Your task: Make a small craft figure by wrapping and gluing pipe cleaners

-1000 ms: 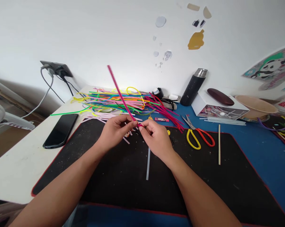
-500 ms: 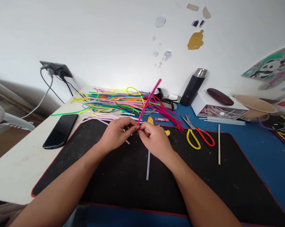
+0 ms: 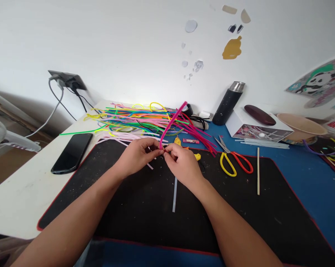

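A magenta pipe cleaner (image 3: pixel 171 121) rises from between my fingertips, leaning up to the right with a bend near its base. My left hand (image 3: pixel 141 154) is closed, thumb and fingers pinching its lower end. Right beside it, my right hand (image 3: pixel 182 161) is closed on the same end, and the fingertips of both hands almost touch. The gripped end itself is hidden by the fingers. Below my right hand, a translucent glue stick (image 3: pixel 174 194) lies on the black mat (image 3: pixel 145 222). A small yellow piece (image 3: pixel 178 141) shows just behind the right hand.
Several colourful pipe cleaners (image 3: pixel 134 118) are heaped along the wall. Scissors (image 3: pixel 228 157) with yellow and red handles and a pale stick (image 3: pixel 258 170) lie to the right. A phone (image 3: pixel 72 153) rests at left. A black flask (image 3: pixel 228 104) and white box (image 3: pixel 256 124) stand behind.
The magenta pipe cleaner has tipped lower and now curves near its base. Both hands stay pinched together in nearly the same place. The view has shifted slightly.
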Demonstrator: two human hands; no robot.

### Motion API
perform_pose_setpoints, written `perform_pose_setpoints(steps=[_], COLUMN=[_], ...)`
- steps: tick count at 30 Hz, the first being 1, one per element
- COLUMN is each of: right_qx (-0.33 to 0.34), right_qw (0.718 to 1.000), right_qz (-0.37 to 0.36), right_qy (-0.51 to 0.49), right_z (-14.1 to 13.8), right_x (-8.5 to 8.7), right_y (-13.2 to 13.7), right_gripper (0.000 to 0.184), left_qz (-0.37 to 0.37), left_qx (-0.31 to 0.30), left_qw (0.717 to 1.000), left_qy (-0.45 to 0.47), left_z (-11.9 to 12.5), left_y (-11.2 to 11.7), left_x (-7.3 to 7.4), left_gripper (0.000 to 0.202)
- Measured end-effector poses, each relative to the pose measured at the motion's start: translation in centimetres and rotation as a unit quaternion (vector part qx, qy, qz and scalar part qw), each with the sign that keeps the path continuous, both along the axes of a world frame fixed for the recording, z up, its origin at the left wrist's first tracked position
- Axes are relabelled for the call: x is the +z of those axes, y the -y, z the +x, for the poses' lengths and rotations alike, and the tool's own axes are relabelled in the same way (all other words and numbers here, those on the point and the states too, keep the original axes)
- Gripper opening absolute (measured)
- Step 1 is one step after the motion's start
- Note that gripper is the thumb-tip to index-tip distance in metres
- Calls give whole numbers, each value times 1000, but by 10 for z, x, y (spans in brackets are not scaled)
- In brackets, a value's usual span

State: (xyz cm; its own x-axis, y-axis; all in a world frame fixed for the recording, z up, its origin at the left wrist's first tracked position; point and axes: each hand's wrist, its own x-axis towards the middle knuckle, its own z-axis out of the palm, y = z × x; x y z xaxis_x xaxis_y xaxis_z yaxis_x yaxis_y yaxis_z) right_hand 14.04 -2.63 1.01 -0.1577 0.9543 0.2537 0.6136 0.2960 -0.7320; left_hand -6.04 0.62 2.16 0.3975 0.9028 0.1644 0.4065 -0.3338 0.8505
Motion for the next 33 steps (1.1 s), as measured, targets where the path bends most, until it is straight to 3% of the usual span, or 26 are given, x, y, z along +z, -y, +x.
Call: perform_pose_setpoints(steps=[6,17,26,29,33], right_qx=[1,1,-3,-6,-8], right_qw=[999,1000,991,988,986], right_qz=[17,-2,-25,-29,-37], right_qy=[-28,-30,-132,-149,-161], right_z=[0,-1,-2,-2,-1], right_x=[0,2,7,8,9], right_y=[0,1,2,2,2], right_gripper=[9,8,15,17,18], left_qz=[-64,-91,-228,-253,-245], left_qx=[-2,-5,27,29,26], left_qw=[997,994,941,929,934], left_qy=[52,68,247,268,260], left_z=[-2,0,17,18,14], left_y=[-4,-2,1,1,1], left_x=[-9,-4,3,2,0], left_gripper=[28,27,43,43,44])
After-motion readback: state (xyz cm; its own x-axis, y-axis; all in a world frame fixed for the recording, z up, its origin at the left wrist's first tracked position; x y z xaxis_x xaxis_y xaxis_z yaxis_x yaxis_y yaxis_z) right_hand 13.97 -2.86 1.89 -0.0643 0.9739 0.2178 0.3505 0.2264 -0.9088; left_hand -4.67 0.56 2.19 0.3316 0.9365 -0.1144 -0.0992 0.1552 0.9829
